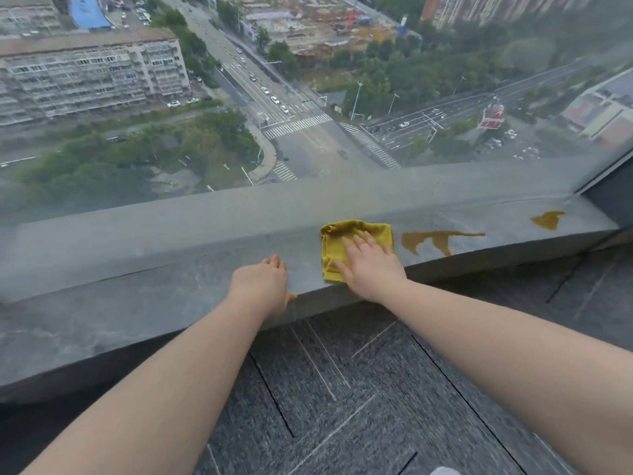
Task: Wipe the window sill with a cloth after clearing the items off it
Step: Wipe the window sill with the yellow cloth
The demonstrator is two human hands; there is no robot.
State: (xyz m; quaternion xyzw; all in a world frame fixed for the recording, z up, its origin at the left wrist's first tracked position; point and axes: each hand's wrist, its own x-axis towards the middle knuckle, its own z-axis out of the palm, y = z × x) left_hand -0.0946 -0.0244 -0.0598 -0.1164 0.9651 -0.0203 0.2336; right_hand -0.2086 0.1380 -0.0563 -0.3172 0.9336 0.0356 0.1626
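A grey stone window sill (pixel 144 296) runs across the view below a large window. A folded yellow cloth (pixel 342 240) lies flat on the sill right of centre. My right hand (pixel 371 265) presses flat on the cloth with fingers spread, covering its lower right part. My left hand (pixel 263 286) rests palm down on the sill's front edge, left of the cloth, holding nothing. Two brownish-yellow spill patches mark the sill right of the cloth: a larger patch (pixel 438 238) and a smaller patch (pixel 548 220) near the corner.
The window glass (pixel 308 97) rises straight behind the sill, with a street far below. A dark frame (pixel 609 180) closes the sill at the right corner. Grey carpet tiles (pixel 342 389) cover the floor under my arms.
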